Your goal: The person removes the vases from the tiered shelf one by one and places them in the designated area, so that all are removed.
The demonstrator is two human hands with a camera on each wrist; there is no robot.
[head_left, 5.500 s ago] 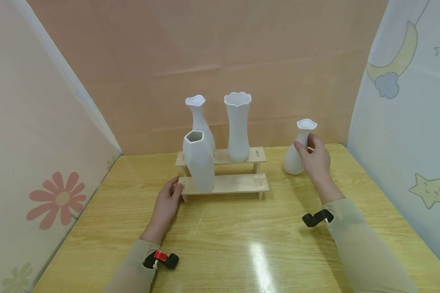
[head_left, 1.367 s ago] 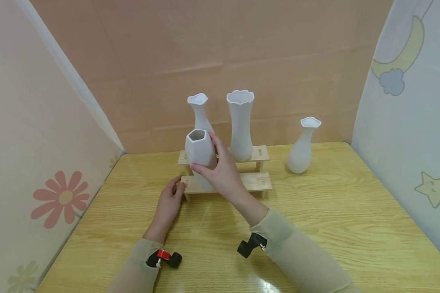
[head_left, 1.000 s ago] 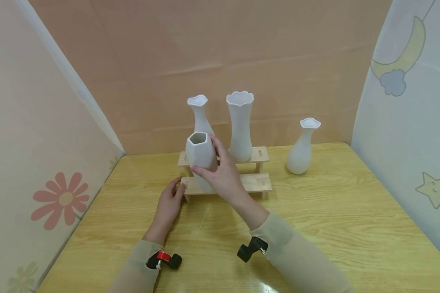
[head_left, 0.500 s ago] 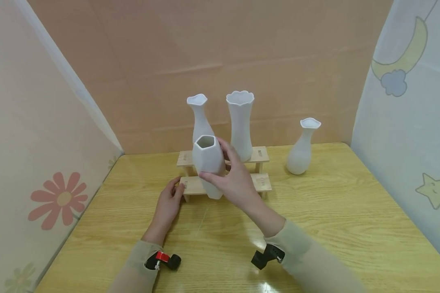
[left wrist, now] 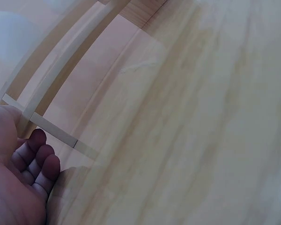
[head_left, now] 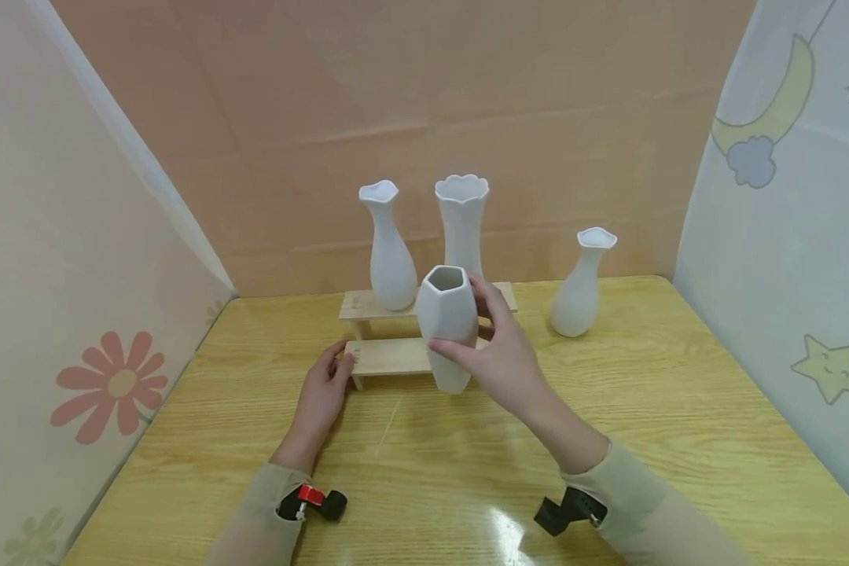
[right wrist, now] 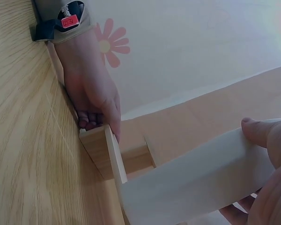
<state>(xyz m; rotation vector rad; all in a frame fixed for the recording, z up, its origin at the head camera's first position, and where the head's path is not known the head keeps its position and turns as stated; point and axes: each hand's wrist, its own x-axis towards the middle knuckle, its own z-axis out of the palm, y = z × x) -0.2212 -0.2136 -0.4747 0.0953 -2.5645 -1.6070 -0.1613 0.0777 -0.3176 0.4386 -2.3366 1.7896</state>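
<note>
Four white vases in all, one two-step wooden rack, two hands in view

Right hand (head_left: 501,358): grip wrapped round the upper body of the faceted vase (head_left: 449,325), thumb on the near face, fingers behind. Vase upright, held in front of the rack's lower step (head_left: 389,355), toward its right end; base looks clear of the step. Whether the base touches the table (head_left: 651,409) cannot be told from the head view. Right wrist view shows the pale vase wall (right wrist: 196,180) under the thumb, rack end behind it

Left hand (head_left: 323,391): resting on the table, fingertips against the left end of the lower step, fingers loosely bent, holding nothing, apparently steadying the rack. Left wrist view shows the same fingers (left wrist: 37,159) by a wooden edge

Count and placement:
- Slim-necked vase (head_left: 387,248), upper step (head_left: 364,305), left side
- Tall scallop-rimmed vase (head_left: 462,220), upper step, right side, partly behind the held vase
- Small bottle-shaped vase (head_left: 580,287), on the table, right of the rack, well apart from it
- Faceted vase, in the right hand

Progress, as a judgement: one vase already stands off the rack on the table, one is in hand, two stand on the upper step. Lower step carries nothing. Roughly the halfway mark if the rack is being unloaded
</note>
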